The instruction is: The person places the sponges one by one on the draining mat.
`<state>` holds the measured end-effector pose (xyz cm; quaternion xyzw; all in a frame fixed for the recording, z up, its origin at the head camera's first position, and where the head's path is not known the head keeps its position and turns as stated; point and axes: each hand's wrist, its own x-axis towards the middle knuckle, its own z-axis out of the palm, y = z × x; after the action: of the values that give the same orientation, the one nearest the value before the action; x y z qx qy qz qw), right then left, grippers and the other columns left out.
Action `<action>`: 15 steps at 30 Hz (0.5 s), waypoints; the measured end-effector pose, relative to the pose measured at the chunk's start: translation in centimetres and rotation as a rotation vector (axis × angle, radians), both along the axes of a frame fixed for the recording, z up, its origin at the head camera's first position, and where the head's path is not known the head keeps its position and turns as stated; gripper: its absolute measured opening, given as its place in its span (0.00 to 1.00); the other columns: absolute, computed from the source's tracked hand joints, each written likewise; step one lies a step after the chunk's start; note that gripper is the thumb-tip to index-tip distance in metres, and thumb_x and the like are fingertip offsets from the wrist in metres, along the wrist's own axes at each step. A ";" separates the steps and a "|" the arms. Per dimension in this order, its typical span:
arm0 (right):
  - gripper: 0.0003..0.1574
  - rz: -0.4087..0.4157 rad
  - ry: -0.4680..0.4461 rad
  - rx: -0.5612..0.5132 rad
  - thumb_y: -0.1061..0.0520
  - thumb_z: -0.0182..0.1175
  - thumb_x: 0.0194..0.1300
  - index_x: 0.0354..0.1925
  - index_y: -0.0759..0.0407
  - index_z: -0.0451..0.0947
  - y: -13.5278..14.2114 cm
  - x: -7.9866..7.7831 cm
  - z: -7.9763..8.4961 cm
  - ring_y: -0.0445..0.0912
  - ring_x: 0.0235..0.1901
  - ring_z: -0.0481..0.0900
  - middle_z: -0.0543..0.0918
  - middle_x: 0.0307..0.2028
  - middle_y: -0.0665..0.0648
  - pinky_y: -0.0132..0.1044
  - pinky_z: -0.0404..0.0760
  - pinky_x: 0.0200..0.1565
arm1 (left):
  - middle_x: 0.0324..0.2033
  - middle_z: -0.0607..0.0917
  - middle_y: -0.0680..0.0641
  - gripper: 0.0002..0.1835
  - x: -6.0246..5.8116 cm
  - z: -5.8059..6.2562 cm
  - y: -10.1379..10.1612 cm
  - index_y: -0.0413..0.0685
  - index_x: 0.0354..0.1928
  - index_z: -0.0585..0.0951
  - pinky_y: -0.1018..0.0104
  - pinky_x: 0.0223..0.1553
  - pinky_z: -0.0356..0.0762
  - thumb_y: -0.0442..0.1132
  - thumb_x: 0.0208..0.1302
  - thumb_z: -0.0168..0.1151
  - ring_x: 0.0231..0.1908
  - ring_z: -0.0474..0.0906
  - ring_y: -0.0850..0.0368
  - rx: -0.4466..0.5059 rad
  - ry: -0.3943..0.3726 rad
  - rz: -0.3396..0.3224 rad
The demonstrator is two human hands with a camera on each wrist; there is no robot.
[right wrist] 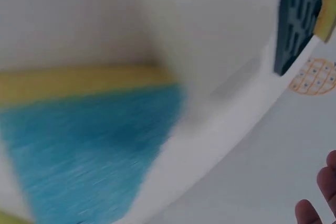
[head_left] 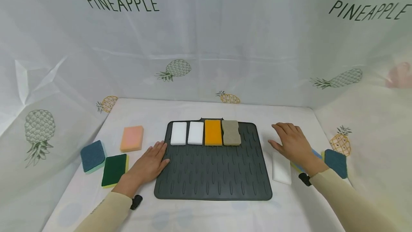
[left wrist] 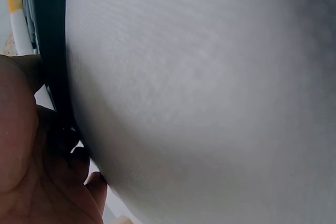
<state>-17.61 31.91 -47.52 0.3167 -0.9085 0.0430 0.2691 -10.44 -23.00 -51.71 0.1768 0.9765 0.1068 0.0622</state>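
My left hand (head_left: 149, 164) lies with extended fingers at the left edge of a dark grey ridged mat (head_left: 212, 174). Along the mat's far side stand a white sponge (head_left: 178, 133), another white sponge (head_left: 195, 133), an orange sponge (head_left: 213, 133) and a grey-beige sponge (head_left: 231, 133) with notched sides. To the mat's right, my right hand (head_left: 293, 144) hovers with loosely bent fingers and nothing in its grasp. Below it is a white sponge (head_left: 281, 169). A blue and yellow sponge (right wrist: 94, 150) is partly hidden by that hand in the head view.
Left of the mat are a pink-orange sponge (head_left: 131, 138), a dark blue sponge (head_left: 93, 156) and a dark green sponge (head_left: 114, 170) with a yellow layer. Another dark blue sponge (head_left: 336, 163) sits by the right wall. A pineapple-print sheet (head_left: 257, 46) encloses the back and sides.
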 end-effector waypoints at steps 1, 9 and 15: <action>0.51 -0.006 0.017 -0.002 0.26 0.38 0.82 0.59 0.71 0.78 0.6 0.5 0.0 0.67 0.51 0.80 0.82 0.52 0.69 0.65 0.80 0.45 | 0.80 0.61 0.31 0.38 0.0 0.0 0.0 0.31 0.80 0.59 0.37 0.79 0.57 0.50 0.82 0.54 0.80 0.55 0.34 0.002 0.003 0.001; 0.50 -0.032 0.007 0.027 0.27 0.39 0.81 0.58 0.71 0.79 3.8 4.3 -0.8 0.66 0.52 0.79 0.82 0.52 0.69 0.64 0.78 0.47 | 0.79 0.61 0.31 0.37 0.0 -0.2 -0.1 0.31 0.80 0.60 0.36 0.79 0.58 0.49 0.82 0.54 0.80 0.56 0.33 0.014 0.021 0.002; 0.53 -0.005 -0.116 0.052 0.22 0.44 0.77 0.61 0.68 0.78 4.7 6.8 -2.1 0.62 0.55 0.78 0.82 0.56 0.66 0.62 0.76 0.54 | 0.79 0.61 0.30 0.37 -0.1 -0.4 0.0 0.30 0.80 0.59 0.36 0.79 0.58 0.49 0.83 0.54 0.80 0.56 0.33 0.011 0.019 -0.008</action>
<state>-10.78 36.63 -49.63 0.3185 -0.9242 0.0371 0.2076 -10.54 -23.00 -52.06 0.1819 0.9757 0.1104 0.0524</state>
